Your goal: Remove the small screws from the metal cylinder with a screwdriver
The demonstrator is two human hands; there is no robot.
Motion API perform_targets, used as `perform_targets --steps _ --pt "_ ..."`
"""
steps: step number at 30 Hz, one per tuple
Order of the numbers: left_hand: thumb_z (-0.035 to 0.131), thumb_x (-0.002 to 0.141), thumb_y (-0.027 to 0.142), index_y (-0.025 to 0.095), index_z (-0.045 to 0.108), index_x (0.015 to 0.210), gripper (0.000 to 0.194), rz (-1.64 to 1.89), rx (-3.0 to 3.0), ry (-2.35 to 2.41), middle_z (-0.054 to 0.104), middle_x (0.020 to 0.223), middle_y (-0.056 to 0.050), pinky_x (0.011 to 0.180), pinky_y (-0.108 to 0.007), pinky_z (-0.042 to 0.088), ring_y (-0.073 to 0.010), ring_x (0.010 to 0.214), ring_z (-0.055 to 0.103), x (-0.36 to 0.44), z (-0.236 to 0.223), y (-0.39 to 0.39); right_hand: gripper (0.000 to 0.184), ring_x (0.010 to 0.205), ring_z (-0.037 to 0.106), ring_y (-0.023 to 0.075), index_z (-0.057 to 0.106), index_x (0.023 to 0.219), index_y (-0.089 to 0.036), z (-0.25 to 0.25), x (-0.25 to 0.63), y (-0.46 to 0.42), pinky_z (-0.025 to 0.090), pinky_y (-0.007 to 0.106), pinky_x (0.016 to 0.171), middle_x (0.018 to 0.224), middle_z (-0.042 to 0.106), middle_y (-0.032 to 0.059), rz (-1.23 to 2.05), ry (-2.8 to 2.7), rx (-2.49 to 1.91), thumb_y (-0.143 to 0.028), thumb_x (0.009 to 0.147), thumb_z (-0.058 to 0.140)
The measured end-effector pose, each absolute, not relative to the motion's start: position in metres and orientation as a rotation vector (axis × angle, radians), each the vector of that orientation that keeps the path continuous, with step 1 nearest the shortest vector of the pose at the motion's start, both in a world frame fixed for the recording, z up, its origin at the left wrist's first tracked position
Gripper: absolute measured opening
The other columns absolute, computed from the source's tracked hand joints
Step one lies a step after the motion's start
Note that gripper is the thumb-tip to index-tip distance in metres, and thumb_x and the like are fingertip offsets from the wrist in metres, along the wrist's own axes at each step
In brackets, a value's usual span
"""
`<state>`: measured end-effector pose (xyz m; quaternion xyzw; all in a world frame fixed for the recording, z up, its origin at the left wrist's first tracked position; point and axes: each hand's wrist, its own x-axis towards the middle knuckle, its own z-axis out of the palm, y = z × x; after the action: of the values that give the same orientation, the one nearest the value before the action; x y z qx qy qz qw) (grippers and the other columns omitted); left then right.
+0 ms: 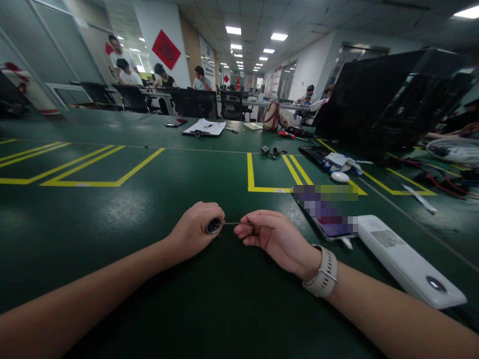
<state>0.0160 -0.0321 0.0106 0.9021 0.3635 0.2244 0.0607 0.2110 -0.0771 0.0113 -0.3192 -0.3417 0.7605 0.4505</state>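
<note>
Both my hands rest on the dark green table [112,234] near its front. My left hand [194,230] is curled into a fist around a small round dark object [213,226] with a shiny rim. A thin strand [232,223] runs from that object to my right hand [275,238], which pinches its other end between thumb and fingers. The right wrist wears a pale watch [324,274]. The two hands sit a short gap apart, level with each other.
A phone [333,227] and a white power bank [404,259] lie right of my right hand. Yellow floor-style lines [101,172] mark the table. Papers [205,127], a bag [271,115], gloves [342,162], a black case [377,99] and cables [441,179] sit farther back. Several people sit at distant desks.
</note>
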Motion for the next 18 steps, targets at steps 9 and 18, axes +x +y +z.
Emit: perform_targets --steps 9,18 --pt "0.051 0.073 0.009 0.018 0.051 0.067 0.011 0.666 2.745 1.083 0.055 0.066 0.001 0.062 -0.028 0.036 -0.0145 0.064 0.05 0.0147 0.0093 -0.0305 0.009 0.064 0.06 0.0116 0.064 0.073 -0.013 0.0093 0.2114 -0.0791 0.043 0.024 0.062 0.066 0.067 0.0025 1.806 -0.829 -0.787 -0.02 0.075 0.058" --pt "0.05 0.076 0.015 0.017 0.051 0.067 0.009 0.657 2.679 1.231 0.056 0.066 0.0 0.059 -0.028 0.038 -0.0153 0.063 0.052 0.0144 0.0099 -0.0305 0.011 0.054 0.054 0.011 0.06 0.062 -0.015 0.0114 0.2084 -0.083 0.037 0.024 0.052 0.055 0.061 -0.0005 1.533 -0.925 -0.911 -0.019 0.071 0.057"
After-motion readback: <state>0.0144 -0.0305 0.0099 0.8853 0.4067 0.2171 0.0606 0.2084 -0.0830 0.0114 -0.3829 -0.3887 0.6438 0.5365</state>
